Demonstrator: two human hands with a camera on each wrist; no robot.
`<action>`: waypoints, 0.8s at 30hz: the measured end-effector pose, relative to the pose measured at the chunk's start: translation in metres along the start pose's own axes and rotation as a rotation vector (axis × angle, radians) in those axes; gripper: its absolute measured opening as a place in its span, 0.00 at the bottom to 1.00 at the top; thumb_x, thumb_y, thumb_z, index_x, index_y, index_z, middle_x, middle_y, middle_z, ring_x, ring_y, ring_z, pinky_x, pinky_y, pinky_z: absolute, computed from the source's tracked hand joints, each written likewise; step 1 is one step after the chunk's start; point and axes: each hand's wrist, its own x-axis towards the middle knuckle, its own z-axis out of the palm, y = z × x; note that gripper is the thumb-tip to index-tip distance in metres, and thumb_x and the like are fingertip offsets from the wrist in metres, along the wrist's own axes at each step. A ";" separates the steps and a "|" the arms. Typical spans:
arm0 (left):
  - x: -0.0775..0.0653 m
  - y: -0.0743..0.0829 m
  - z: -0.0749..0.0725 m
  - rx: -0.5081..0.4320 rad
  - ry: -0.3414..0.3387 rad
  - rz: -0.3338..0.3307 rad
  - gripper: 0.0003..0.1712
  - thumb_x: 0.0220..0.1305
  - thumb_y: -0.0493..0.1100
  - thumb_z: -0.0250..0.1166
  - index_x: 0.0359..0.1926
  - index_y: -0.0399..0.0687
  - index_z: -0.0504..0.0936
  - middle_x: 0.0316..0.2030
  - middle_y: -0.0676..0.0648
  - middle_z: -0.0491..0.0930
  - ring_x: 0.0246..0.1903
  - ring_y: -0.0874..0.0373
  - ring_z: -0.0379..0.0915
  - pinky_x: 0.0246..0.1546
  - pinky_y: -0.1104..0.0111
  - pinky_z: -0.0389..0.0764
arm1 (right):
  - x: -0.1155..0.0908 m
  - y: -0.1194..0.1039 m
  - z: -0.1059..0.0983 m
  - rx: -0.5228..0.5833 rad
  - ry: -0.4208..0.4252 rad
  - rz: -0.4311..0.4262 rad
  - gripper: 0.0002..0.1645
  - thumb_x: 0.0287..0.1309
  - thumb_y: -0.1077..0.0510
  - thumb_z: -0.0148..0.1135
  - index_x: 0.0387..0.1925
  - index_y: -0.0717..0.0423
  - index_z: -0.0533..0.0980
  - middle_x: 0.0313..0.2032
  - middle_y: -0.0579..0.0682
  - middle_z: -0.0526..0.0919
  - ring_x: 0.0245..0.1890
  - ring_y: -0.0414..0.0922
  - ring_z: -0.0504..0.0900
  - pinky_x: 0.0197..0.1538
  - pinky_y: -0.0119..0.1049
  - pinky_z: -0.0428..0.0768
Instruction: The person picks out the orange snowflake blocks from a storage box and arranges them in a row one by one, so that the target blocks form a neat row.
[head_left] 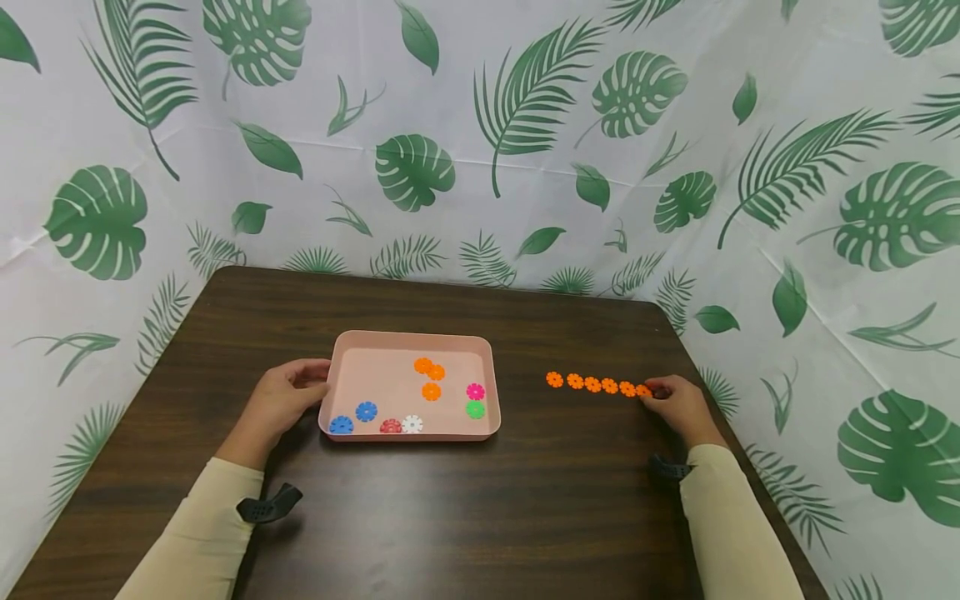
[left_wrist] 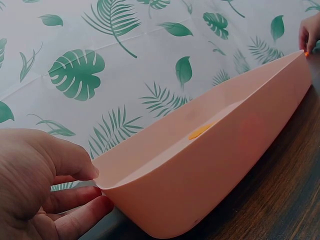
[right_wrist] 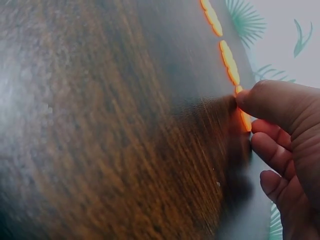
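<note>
A pink tray (head_left: 408, 337) lies left of the middle of the table. At its left end my left hand (head_left: 288, 389) pinches the rim; in the left wrist view the fingers (left_wrist: 80, 215) curl against the tray's outer corner. In the tray are three orange flower-shaped discs (head_left: 431, 392), two blue discs (head_left: 367, 412), and one each of red (head_left: 391, 426), white (head_left: 412, 424), pink (head_left: 476, 391) and green (head_left: 476, 409). To the right, several orange discs form a row (head_left: 592, 384). My right hand (head_left: 678, 406) holds the rightmost orange disc (right_wrist: 245, 120) between thumb and fingers, low at the tabletop.
The dark wood table (head_left: 480, 517) extends in front of both hands. Behind and beside it hangs a white cloth (head_left: 465, 233) printed with green leaves. Black straps (head_left: 270, 505) sit on both wrists, over light sleeves.
</note>
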 end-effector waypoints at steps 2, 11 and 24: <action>0.000 0.000 0.000 -0.001 0.000 -0.004 0.29 0.71 0.43 0.67 0.70 0.41 0.74 0.62 0.34 0.77 0.60 0.39 0.75 0.63 0.46 0.77 | 0.000 -0.001 0.000 -0.003 0.005 -0.002 0.25 0.63 0.56 0.72 0.57 0.65 0.81 0.53 0.66 0.81 0.51 0.61 0.80 0.58 0.60 0.81; -0.001 -0.001 0.000 -0.005 0.008 0.018 0.28 0.71 0.41 0.67 0.69 0.39 0.75 0.61 0.33 0.78 0.58 0.39 0.76 0.62 0.47 0.78 | -0.001 -0.004 0.001 -0.007 0.012 -0.007 0.23 0.64 0.57 0.71 0.57 0.66 0.81 0.54 0.66 0.81 0.52 0.61 0.80 0.58 0.61 0.81; 0.000 -0.002 -0.001 -0.003 0.002 0.028 0.28 0.71 0.41 0.67 0.69 0.40 0.75 0.62 0.33 0.78 0.60 0.38 0.75 0.63 0.46 0.78 | -0.001 -0.022 -0.012 0.032 0.051 -0.044 0.25 0.67 0.53 0.69 0.59 0.64 0.79 0.55 0.65 0.80 0.55 0.63 0.78 0.58 0.62 0.80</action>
